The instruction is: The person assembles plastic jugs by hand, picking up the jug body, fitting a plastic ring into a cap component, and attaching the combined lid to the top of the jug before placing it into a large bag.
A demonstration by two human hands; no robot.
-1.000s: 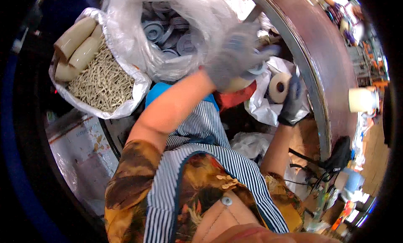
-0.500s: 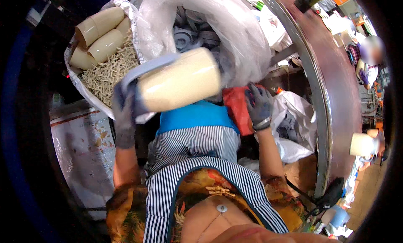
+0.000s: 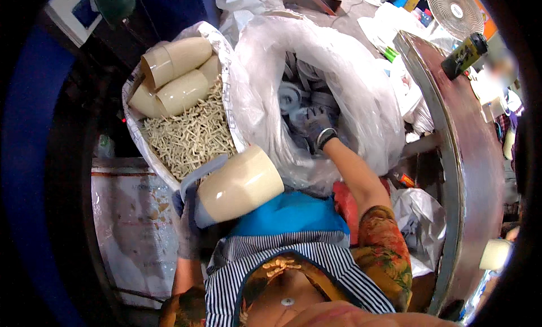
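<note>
My left hand (image 3: 187, 222), in a dark grey glove, is closed on a cream jug (image 3: 240, 186) by its grey handle side. The jug lies tilted across my lap, its cream end pointing up and right; part of my grip is hidden behind the grey handle (image 3: 203, 171). My gloved right hand (image 3: 315, 126) reaches into a large clear plastic bag (image 3: 367, 112), fingers apart over the grey plastic parts (image 3: 291, 98) inside. Whether its fingertips touch a part is hard to see. A red piece (image 3: 345, 208) shows beneath my right forearm.
At the left, a white sack (image 3: 138, 143) holds small cream pieces (image 3: 186, 138) and several cream jug bodies (image 3: 183, 92). A metal-edged table (image 3: 474, 157) curves along the right, bearing a dark bottle (image 3: 464, 56). A fan (image 3: 454, 13) and another person are farther back.
My right hand has left the red piece and moved up into the bag of grey parts. My left hand still holds the jug, now lower against my lap. The view has shifted.
</note>
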